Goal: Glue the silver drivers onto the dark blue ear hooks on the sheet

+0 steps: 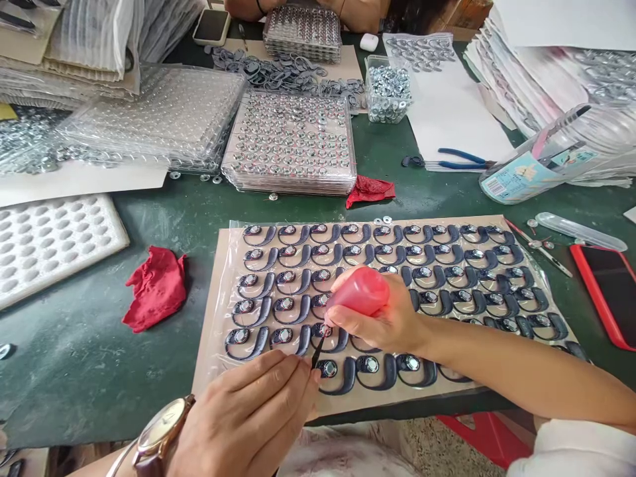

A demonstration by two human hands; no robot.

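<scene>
My right hand (397, 318) is wrapped around a pinkish-red squeeze bottle (362, 291), its narrow nozzle pointing down at one small dark curved part with a round silver disc (325, 330). My left hand (258, 411), with a watch (163, 424) on the wrist, pinches dark tweezers (318, 352). Their tip meets the same spot close to the nozzle; whether it touches the disc I cannot tell. Rows of such hook-shaped dark parts (291, 309) lie on a plastic-covered brown board (211, 348). My right arm and hand hide some of them.
Red cloths (156, 288) lie left and behind the board. Stacked clear trays (293, 146), a tub of metal discs (388, 89), blue-handled pliers (460, 159) and a tilted plastic jar (531, 165) stand farther back. A red-cased phone (609, 285) lies right. Another person's arms (358, 13) rest opposite.
</scene>
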